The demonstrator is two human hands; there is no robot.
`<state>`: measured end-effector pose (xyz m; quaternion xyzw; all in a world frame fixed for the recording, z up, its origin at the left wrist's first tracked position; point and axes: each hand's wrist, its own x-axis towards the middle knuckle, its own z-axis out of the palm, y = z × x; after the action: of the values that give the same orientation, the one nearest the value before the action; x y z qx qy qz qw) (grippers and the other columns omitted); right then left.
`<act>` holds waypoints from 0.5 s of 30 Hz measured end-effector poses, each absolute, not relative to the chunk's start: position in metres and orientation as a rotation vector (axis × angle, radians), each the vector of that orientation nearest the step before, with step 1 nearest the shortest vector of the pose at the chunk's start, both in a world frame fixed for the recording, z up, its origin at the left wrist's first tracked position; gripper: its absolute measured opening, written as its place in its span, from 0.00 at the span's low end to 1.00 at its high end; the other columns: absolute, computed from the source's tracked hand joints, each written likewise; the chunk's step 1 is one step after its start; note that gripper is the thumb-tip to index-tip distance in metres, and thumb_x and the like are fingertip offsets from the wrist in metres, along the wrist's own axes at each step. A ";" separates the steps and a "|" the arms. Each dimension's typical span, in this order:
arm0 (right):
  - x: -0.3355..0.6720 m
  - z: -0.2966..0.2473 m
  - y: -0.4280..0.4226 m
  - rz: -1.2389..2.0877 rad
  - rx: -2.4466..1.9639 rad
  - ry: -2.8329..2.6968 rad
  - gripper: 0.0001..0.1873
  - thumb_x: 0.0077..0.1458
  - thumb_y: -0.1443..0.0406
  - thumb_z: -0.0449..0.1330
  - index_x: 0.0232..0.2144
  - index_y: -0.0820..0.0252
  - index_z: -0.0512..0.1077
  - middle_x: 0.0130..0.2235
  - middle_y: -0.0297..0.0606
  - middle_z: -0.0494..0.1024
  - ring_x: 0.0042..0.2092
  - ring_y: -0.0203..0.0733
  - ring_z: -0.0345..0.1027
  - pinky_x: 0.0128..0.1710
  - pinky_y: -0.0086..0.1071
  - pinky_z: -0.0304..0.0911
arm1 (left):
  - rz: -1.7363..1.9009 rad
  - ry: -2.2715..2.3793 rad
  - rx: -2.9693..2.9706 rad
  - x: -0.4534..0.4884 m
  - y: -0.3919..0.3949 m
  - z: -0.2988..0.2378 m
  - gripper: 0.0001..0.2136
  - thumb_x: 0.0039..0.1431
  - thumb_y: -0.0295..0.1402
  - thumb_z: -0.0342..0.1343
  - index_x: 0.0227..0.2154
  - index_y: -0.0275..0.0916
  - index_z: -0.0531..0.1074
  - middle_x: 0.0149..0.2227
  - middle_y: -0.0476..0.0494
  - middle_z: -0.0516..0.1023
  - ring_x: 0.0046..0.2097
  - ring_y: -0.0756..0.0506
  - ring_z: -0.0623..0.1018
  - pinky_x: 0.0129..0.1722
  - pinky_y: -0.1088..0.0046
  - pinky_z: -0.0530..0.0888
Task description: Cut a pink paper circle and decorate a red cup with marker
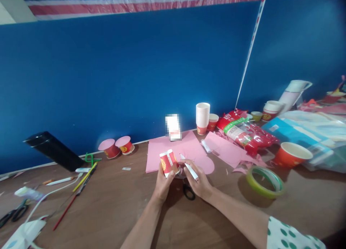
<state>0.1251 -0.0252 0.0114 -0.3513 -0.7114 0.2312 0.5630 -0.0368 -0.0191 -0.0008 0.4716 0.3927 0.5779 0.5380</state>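
Note:
My left hand (163, 186) is wrapped around a small red and white paper cup (169, 163) with a yellow emblem, held tilted above the table. Between the fingers of my right hand (200, 182) is a white marker (191, 171), its tip pointing up and left close to the cup. Black scissors handles (189, 192) show just under my right hand; the blades are hidden. Behind both hands lie pink paper sheets (156, 151), with a rounded pink piece (207, 164) at their right front.
Two pink-topped cups (125, 145) stand at the left by the blue partition (135, 68). Stacked paper cups (202, 115), a red cup bag (238, 130), an orange cup (290, 156) and a tape roll (252, 184) are at right. Brushes (67, 207) and a black cylinder (54, 151) lie left.

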 end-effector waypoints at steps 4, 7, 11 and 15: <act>0.126 0.010 -0.023 0.534 -0.840 -1.689 0.15 0.66 0.66 0.49 0.52 0.56 0.69 0.47 0.43 0.77 0.49 0.44 0.73 0.49 0.36 0.70 | 1.320 0.976 1.216 -0.039 -0.020 0.007 0.32 0.44 0.41 0.69 0.52 0.40 0.64 0.47 0.38 0.78 0.48 0.38 0.78 0.48 0.61 0.73; 0.126 0.009 -0.023 0.526 -0.854 -1.697 0.15 0.66 0.66 0.49 0.52 0.55 0.69 0.47 0.43 0.77 0.49 0.45 0.73 0.48 0.36 0.70 | 1.328 1.021 1.192 -0.036 -0.021 0.010 0.31 0.43 0.38 0.70 0.50 0.41 0.65 0.44 0.40 0.79 0.45 0.40 0.79 0.46 0.63 0.74; 0.125 0.010 -0.024 0.515 -0.877 -1.694 0.16 0.66 0.67 0.48 0.52 0.55 0.68 0.46 0.43 0.77 0.46 0.44 0.74 0.46 0.37 0.71 | 1.403 1.061 1.107 -0.033 -0.020 0.007 0.36 0.42 0.36 0.70 0.55 0.42 0.62 0.48 0.38 0.78 0.48 0.39 0.78 0.47 0.63 0.74; 0.124 0.012 -0.023 0.467 -0.908 -1.707 0.16 0.65 0.68 0.49 0.52 0.56 0.68 0.47 0.44 0.77 0.49 0.46 0.73 0.47 0.37 0.71 | 1.472 1.014 1.010 -0.034 -0.017 -0.001 0.36 0.45 0.38 0.69 0.57 0.42 0.62 0.51 0.37 0.77 0.50 0.38 0.78 0.50 0.60 0.72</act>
<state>0.1237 -0.0232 0.0115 -0.3828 -0.7195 0.1968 0.5450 -0.0341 -0.0170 -0.0013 0.4209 0.4226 0.6134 0.5177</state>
